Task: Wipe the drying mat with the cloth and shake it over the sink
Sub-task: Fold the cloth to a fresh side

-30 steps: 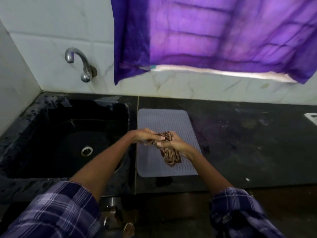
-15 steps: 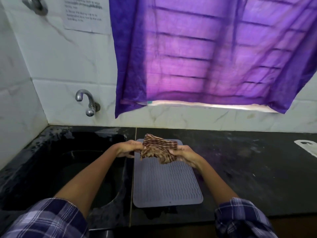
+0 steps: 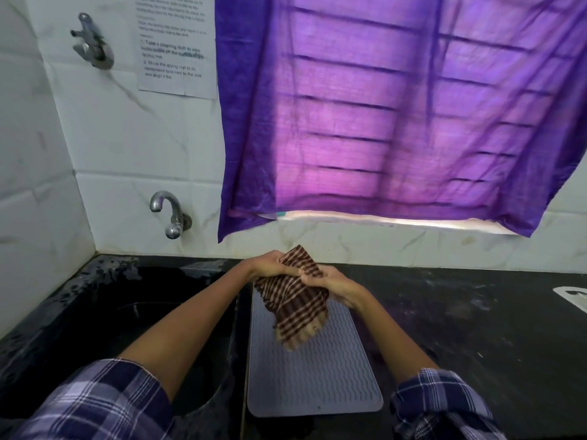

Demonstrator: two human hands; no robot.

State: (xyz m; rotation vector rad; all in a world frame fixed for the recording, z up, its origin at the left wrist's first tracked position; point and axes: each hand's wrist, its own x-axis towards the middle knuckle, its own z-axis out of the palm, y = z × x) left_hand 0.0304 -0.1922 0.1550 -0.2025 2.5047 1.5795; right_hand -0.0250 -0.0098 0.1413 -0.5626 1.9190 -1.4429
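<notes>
A grey ribbed drying mat (image 3: 314, 376) lies flat on the black counter, just right of the sink (image 3: 127, 312). Above its far end I hold a brown-and-cream checked cloth (image 3: 295, 304) with both hands. My left hand (image 3: 270, 265) grips the cloth's upper left part and my right hand (image 3: 330, 285) grips its right side. The cloth hangs down loosely between them, its lower end over the mat. The mat's far edge is hidden behind the cloth and hands.
A chrome tap (image 3: 170, 214) juts from the tiled wall above the sink. A purple curtain (image 3: 397, 115) covers the window. A printed paper sheet (image 3: 176, 49) is stuck to the wall. A white object (image 3: 571, 296) lies at the counter's right edge.
Both hands lifted the bunched cloth off the mat and spread it; it now hangs unfolded. The camera tilted upward, showing more wall and curtain.
</notes>
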